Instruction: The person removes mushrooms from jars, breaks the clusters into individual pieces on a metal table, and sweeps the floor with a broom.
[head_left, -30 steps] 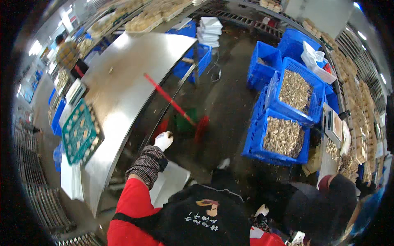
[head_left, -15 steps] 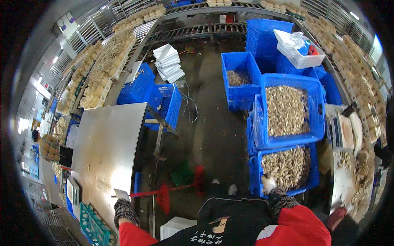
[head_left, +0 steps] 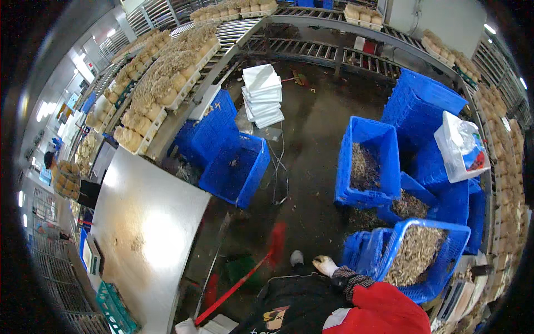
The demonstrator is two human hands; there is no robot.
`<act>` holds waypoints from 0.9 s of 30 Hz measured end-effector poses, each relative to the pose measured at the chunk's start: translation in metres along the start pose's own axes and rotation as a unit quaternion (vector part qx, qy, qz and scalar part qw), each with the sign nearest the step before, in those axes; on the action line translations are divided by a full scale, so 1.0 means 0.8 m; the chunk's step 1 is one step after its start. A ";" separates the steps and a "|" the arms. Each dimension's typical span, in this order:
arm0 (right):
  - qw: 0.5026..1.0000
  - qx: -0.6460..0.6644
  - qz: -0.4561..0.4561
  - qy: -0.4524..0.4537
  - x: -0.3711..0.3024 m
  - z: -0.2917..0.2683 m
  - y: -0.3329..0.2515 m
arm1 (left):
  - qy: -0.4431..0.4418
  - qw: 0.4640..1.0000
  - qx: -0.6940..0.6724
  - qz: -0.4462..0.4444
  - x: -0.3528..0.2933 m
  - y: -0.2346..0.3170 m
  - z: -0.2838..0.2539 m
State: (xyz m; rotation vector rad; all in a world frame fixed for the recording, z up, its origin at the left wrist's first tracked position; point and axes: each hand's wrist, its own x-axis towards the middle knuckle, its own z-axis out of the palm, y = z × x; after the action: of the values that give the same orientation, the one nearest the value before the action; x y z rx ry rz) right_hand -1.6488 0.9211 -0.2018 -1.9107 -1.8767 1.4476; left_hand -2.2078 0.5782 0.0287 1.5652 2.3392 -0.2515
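My left hand (head_left: 186, 327), in a white glove, shows at the lower edge, closed round the top of a long red-handled broom (head_left: 233, 289). The broom slants away over the dark floor to a blurred red head (head_left: 277, 239). My right hand (head_left: 325, 265), also gloved, hangs in front of my body beside one of my shoes (head_left: 297, 258). Its fingers are curled; what lies in them, if anything, I cannot make out. Right of it stands a blue crate (head_left: 461, 236) holding small pale brown mushrooms (head_left: 417, 256). A second blurred red piece (head_left: 211, 286) and a dark green one (head_left: 242, 270) lie near the broom.
A metal table (head_left: 150, 239) fills the left, with a green basket (head_left: 115, 309) at its near end. Blue crates (head_left: 236, 172) and stacked white boxes (head_left: 262, 97) stand beyond. More blue crates (head_left: 367, 195) line the right. Roller conveyors (head_left: 311, 50) carry mushroom trays. Someone (head_left: 65, 178) stands far left.
My view has swung, so the crates sit farther right. My right hand has come away from the mushroom crate toward my body. My left hand, still on the broom, has dropped to the lower edge.
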 end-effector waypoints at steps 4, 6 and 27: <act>0.993 0.098 -0.030 0.061 0.130 -0.090 -0.053 | -0.014 0.999 0.014 0.030 0.163 0.196 -0.079; 0.992 0.102 -0.052 0.059 0.193 -0.145 -0.094 | -0.135 0.989 0.003 -0.069 0.274 0.246 -0.061; 0.894 0.241 0.241 0.290 0.660 -0.757 0.012 | -0.162 0.966 -0.118 0.162 1.264 1.027 -0.327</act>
State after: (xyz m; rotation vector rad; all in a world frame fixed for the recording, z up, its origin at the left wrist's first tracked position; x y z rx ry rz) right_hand -1.3557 1.6679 -0.1609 -2.2639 -0.7353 1.0932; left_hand -1.8488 1.8544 -0.0607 1.6177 1.7656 -0.1324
